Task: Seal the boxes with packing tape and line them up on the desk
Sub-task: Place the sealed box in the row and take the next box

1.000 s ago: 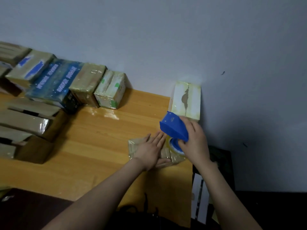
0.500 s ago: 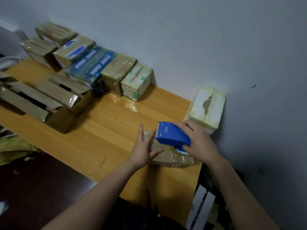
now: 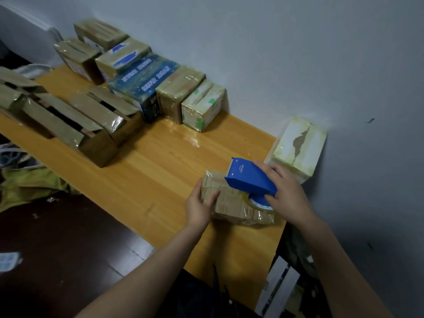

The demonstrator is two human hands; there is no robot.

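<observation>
Hiding tape roll [image 3: 257,201]: dispenser [image 3: 249,179], right hand [image 3: 286,191].

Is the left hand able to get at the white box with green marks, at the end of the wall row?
Probably yes: only bare desk lies between the left hand and that white box, though the hand holds the brown box under the tape dispenser.

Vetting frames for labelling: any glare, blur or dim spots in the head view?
Head view: dim, bluish light; glare streaks on the glossy orange wooden desk near the wall; sheen on the tape-wrapped brown cardboard box; blue plastic tape dispenser sharp, unblurred.
</observation>
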